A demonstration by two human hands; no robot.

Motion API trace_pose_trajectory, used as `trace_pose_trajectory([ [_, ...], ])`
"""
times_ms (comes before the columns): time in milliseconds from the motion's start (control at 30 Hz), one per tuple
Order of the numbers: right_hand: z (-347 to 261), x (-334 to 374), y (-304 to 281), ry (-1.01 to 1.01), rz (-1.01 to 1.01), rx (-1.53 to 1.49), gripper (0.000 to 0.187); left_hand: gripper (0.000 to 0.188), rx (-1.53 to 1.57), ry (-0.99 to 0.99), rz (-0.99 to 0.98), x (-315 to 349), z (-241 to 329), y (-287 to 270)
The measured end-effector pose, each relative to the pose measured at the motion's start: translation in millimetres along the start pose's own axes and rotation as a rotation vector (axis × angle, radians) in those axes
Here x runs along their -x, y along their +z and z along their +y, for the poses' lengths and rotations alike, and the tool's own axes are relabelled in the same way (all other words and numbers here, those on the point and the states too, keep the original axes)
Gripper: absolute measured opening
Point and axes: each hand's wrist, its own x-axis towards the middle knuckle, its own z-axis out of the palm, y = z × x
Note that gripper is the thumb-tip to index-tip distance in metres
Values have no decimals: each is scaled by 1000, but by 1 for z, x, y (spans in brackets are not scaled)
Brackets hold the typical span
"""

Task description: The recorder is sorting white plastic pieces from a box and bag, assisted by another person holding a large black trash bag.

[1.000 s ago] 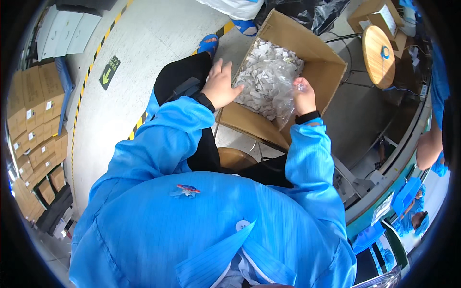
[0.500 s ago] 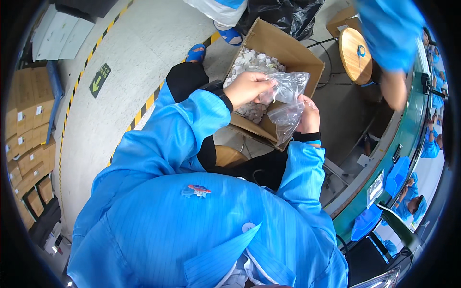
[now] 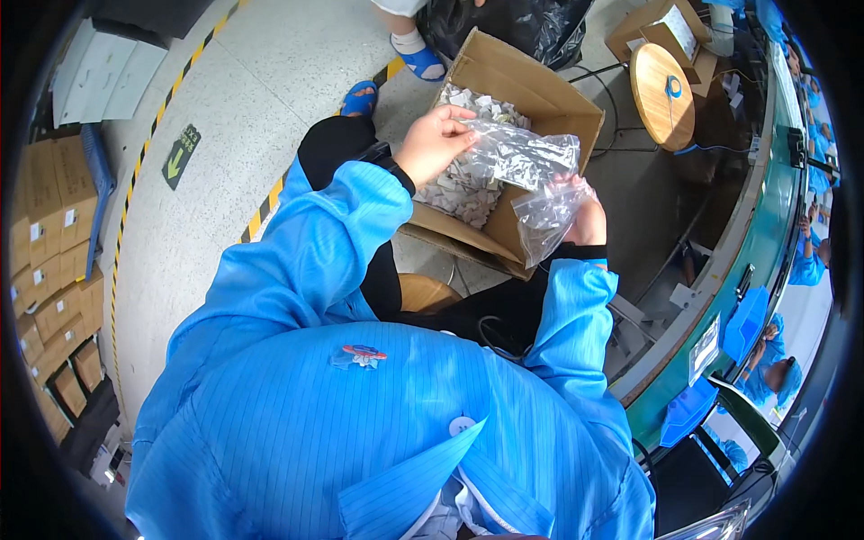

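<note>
My left hand pinches one end of a clear plastic bag between thumb and fingers. The bag stretches across to my right hand, which is closed around its other side. More crumpled clear plastic hangs down from my right hand; I cannot tell whether it is a second bag. Both hands are above an open cardboard box. Inside the box lies a heap of small whitish pieces, too small to name.
A black plastic bag lies behind the box, beside a person's foot in a blue slipper. To the right are a round wooden stool, another cardboard box and a long green workbench. Stacked cartons stand far left.
My left hand has drawn away leftward, stretching the bag flatter between my hands. Another person's blue-sleeved arm has gone from the upper right. The person beyond the box has shifted.
</note>
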Motion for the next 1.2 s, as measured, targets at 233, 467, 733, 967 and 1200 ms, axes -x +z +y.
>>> trace_pose_trajectory([
  [233,16,-9,33,92,-77,-154,44,75,-163,359,-62,6,5,19],
  [467,10,6,50,-22,-448,-77,65,19,297,-173,91,-1,7,18],
  [733,-12,18,61,28,-605,-289,74,17,413,-166,18,-4,13,16],
  [967,12,-33,76,-38,-333,365,44,15,-371,312,-38,-10,7,50],
  [1200,-113,-143,88,-1158,586,942,41,66,-774,85,-245,48,24,7],
])
